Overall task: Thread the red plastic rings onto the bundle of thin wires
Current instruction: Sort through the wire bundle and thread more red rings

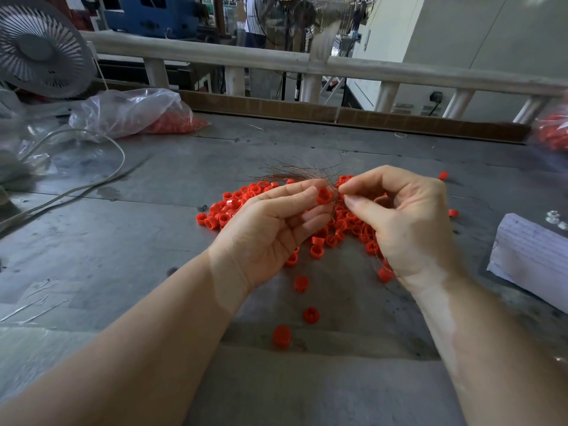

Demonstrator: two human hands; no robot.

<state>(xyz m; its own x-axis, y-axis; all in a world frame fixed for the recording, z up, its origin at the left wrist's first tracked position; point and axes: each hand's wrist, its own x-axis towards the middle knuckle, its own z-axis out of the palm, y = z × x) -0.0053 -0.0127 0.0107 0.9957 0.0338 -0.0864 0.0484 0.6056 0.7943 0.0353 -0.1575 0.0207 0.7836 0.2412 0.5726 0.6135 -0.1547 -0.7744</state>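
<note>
My left hand (270,229) pinches one smooth red plastic ring (323,196) at its fingers' tips. My right hand (399,216) pinches the bundle of thin wires (295,175), coppery strands fanning left, above a heap of short, tube-like rings (344,224) on the scuffed grey surface (153,210).

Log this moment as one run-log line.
left hand: pinches red ring | right hand: pinches wire bundle | ring at wire ends
</note>
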